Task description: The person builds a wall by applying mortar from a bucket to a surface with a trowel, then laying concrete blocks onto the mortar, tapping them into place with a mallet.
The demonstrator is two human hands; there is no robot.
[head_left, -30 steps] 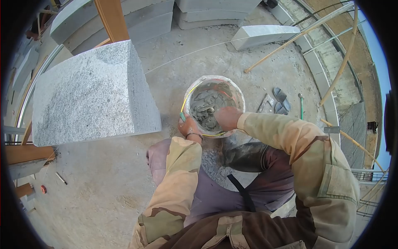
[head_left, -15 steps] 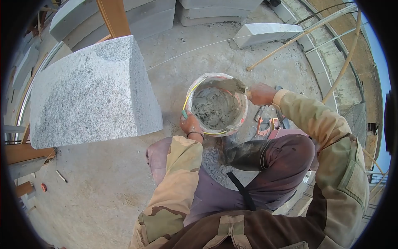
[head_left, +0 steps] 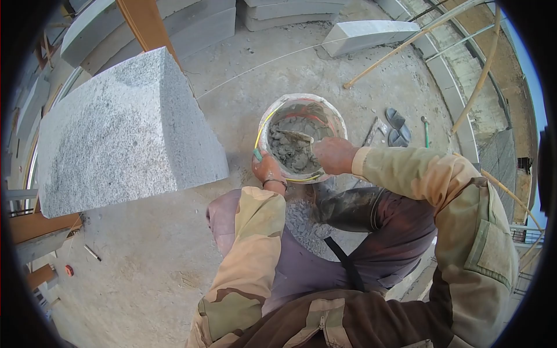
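A round bucket (head_left: 301, 97) with a mortar-crusted rim stands on the floor between my knees. Wet grey mortar (head_left: 283, 152) fills its lower part. My left hand (head_left: 268, 167) is closed at the near-left rim, on the green grip of the bucket's yellow wire handle (head_left: 260, 130). Over the right side of the opening, my right hand (head_left: 336, 155) is wrapped round a trowel, its own handle hidden in my fist. The trowel's blade (head_left: 297, 138) points left and lies against the mortar, its tip partly covered.
A large rough stone block (head_left: 116, 133) stands close on the left. Sandals (head_left: 397, 127) and a green-handled tool (head_left: 425, 129) lie to the right. A pale block (head_left: 371, 36) sits farther ahead, with wooden poles (head_left: 400, 55) beside it. A string crosses the floor.
My right hand has brought the trowel from the bucket's far-right rim left and down into the mortar. My left hand stays on the handle. The sandals have come into view.
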